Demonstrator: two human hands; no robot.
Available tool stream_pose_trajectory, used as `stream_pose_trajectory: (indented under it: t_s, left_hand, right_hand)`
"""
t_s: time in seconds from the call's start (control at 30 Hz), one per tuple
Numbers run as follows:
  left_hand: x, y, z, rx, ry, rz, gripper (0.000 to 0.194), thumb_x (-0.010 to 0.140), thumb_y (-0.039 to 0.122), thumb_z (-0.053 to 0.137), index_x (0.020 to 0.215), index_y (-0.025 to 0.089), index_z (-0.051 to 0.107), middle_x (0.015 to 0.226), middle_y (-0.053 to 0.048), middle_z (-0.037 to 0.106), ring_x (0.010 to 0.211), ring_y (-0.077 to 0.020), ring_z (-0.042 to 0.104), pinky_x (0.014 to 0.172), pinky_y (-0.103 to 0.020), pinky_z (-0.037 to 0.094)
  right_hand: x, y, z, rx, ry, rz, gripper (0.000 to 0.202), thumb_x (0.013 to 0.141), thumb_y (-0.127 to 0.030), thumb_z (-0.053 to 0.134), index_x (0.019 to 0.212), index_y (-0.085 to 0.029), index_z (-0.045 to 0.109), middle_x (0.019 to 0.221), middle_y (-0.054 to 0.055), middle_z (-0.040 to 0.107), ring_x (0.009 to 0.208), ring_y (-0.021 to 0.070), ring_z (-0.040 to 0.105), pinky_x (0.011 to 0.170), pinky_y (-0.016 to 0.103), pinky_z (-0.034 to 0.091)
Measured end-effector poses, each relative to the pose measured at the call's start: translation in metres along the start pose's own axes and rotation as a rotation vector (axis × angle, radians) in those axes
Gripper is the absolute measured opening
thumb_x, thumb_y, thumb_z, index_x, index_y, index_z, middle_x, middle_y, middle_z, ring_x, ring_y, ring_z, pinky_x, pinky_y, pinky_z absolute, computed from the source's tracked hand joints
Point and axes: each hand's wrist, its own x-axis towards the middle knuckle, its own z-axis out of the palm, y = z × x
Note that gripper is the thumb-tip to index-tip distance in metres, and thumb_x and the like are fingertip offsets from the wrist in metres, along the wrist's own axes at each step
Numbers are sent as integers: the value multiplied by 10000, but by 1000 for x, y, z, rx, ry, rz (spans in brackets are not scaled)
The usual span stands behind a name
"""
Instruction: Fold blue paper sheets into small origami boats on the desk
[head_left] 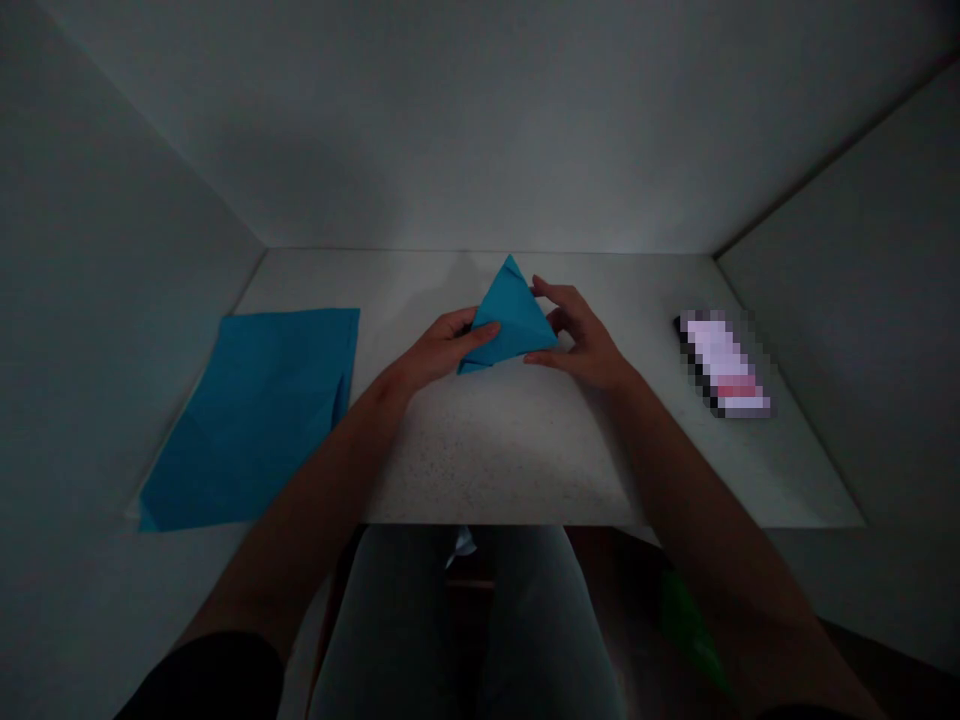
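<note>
A blue folded paper (513,318), triangular with one point upward, is held above the middle of the white table. My left hand (450,348) grips its left corner, the thumb lying on the front face and the fingers behind. At the right corner is my right hand (581,335), its fingers bent and parted around the paper's edge, with the thumb below the corner and the index finger raised beside the right slope. A small folded layer shows along the lower left edge of the paper.
Larger blue paper (262,410) lies at the table's left side, overhanging the front edge. A phone (724,365), blurred by pixels, rests on the right of the white table (480,460). Walls enclose the back and both sides. Something green (690,625) is below, at the right.
</note>
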Motion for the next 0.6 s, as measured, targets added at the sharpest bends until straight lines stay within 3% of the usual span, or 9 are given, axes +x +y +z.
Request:
stream_pose_trajectory:
  t_s: [0.2, 0.4, 0.53, 0.6]
  left_hand:
    - [0, -2, 1, -18, 15, 46, 615, 904, 727, 764, 1181, 177, 768, 1096, -93, 789, 965, -218, 729, 842, -330, 603]
    - [-1, 0, 0, -17, 8, 67, 670, 903, 807, 714, 1061, 160, 777, 976, -98, 776, 918, -238, 733, 803, -345, 598]
    - [-1, 4, -1, -3, -17, 176, 689, 892, 827, 712, 1107, 177, 782, 1009, -100, 794, 1002, -261, 751, 859, -362, 605]
    - [0, 4, -4, 49, 38, 244, 658, 895, 817, 717, 1053, 180, 772, 940, -78, 775, 934, -227, 739, 807, -329, 588]
  right_hand:
    - [2, 1, 3, -74, 59, -26, 503, 920, -611, 832, 1364, -381, 774, 1380, 85, 704, 1124, 258, 698, 791, 356, 627]
    - [2, 7, 7, -13, 138, -5, 383, 923, -583, 844, 1210, -332, 815, 1130, 41, 783, 984, 208, 726, 795, 339, 609]
    - [2, 13, 9, 32, 197, 60, 381, 895, -604, 862, 1121, -301, 812, 1034, 24, 792, 911, 199, 727, 814, 358, 600]
    - [3, 16, 9, 49, 228, 86, 387, 888, -621, 863, 1081, -290, 807, 984, 19, 785, 884, 196, 720, 814, 363, 597]
